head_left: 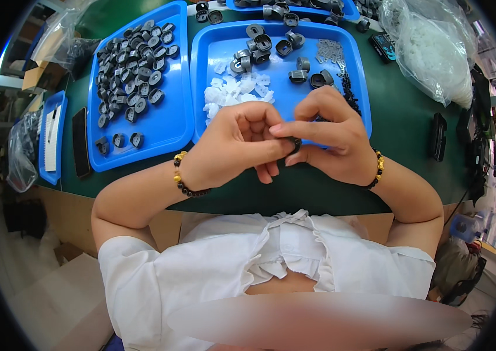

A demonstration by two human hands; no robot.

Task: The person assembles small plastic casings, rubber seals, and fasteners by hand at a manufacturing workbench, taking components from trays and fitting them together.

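Observation:
Both my hands meet above the near edge of the middle blue tray (218, 50). Thumb and fingers of my left hand (230, 143) are pinched on a small dark round part (296, 144), mostly hidden by fingertips. My right hand (341, 134) grips the same part from the other side between thumb and index finger. Just beyond my left hand lies a pile of translucent white pieces (236, 90). Dark grey round caps (259, 50) are scattered farther back in that tray. Small grey pieces (331, 51) and tiny black pieces (348, 90) line its right side.
A second blue tray (169, 123) at left holds many dark caps (134, 73). Beside it lie a dark flat phone-like object (80, 140) and a narrow blue tray (53, 108). At right are a clear bag of white pieces (438, 58) and a black oblong object (438, 137).

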